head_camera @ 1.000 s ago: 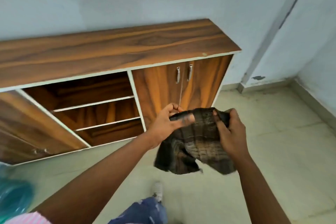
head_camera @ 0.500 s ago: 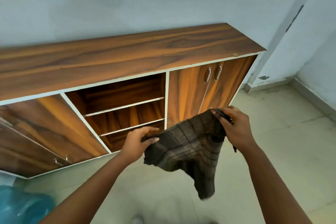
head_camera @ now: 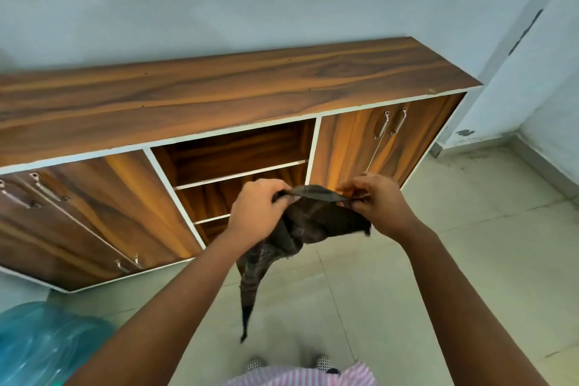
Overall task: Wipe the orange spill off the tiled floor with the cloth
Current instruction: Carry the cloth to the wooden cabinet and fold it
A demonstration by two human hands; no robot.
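Head view: dark brown checked cloth held mid-air above pale tiled floor, near long wooden cabinet with open shelves. Left hand grips cloth's left top edge, fingers curled round it; right hand pinches right top edge. One cloth corner hangs down. Translucent blue plastic bag near left. No orange spill in view.
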